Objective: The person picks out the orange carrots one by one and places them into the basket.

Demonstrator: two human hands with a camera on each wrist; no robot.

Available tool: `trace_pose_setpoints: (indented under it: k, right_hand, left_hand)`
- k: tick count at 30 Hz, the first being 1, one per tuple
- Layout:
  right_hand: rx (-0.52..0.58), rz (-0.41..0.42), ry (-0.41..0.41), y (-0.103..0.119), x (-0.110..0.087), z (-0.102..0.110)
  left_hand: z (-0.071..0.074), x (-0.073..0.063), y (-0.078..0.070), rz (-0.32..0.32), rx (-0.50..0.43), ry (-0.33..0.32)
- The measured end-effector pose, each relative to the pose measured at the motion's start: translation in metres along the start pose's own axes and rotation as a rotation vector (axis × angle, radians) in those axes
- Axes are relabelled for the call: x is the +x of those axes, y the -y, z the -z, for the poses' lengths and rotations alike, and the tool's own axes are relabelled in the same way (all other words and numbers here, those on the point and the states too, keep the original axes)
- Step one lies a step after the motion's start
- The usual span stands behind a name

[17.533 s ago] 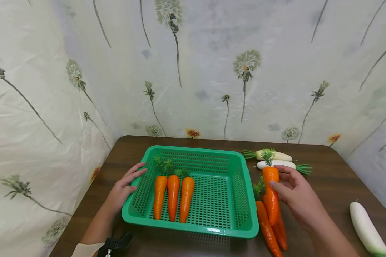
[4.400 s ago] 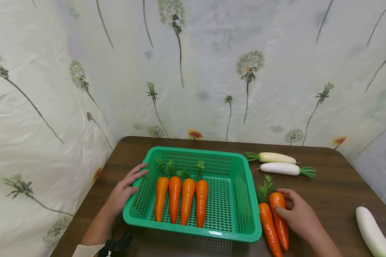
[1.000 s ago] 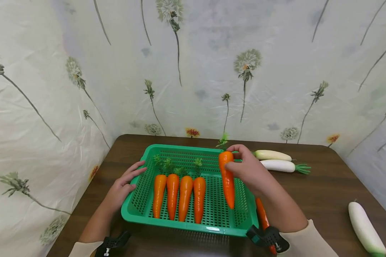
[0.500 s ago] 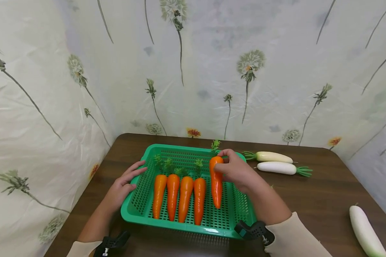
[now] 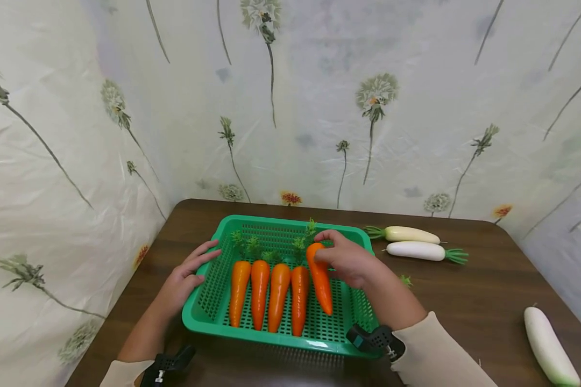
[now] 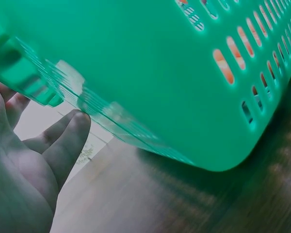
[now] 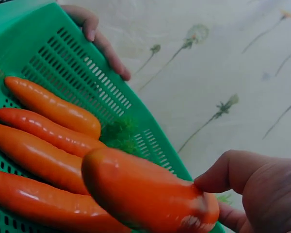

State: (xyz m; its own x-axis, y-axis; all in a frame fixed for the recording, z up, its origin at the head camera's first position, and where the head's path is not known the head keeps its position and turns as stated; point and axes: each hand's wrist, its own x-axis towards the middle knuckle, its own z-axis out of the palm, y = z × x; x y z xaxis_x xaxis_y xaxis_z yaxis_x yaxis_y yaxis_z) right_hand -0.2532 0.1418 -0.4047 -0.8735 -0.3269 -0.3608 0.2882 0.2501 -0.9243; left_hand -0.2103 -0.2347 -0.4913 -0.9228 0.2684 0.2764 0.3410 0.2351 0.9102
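Note:
A green plastic basket [image 5: 252, 333] stands on the table with several carrots [image 5: 280, 295] side by side in its left half, leafy tops toward the back. My right hand [image 5: 348, 260] pinches another carrot [image 5: 321, 285] near its top, thumb in front. That carrot slants just right of the row, over the basket floor, its tip toward me. It fills the front of the right wrist view. My left hand [image 5: 184, 279] grips the basket's left rim. Fingers [image 7: 111, 56] bend over the rim, and the left wrist view shows the hand [image 6: 34, 155] against the outer wall.
Two pale radishes, one yellowish [image 5: 411, 234] and one white [image 5: 416, 250], lie at the back right of the table [image 5: 465, 301]. A larger white radish [image 5: 552, 344] is at the right edge. A leafy sprig [image 5: 406, 280] peeks out past the right forearm. Patterned sheets hang behind.
Over the last second my right hand has carried the carrot left and lower, beside the row. Longer ago, another carrot joined the row from the right-hand pile. My left hand has stayed put.

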Motion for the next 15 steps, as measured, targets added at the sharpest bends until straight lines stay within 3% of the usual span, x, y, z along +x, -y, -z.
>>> trace_pose_setpoints:
  k: [15]
  right_hand:
    - [-0.092,-0.025,0.035,-0.014,0.003,0.004]
  left_hand:
    - [-0.001,0.001,0.003,0.003,-0.018,0.0]
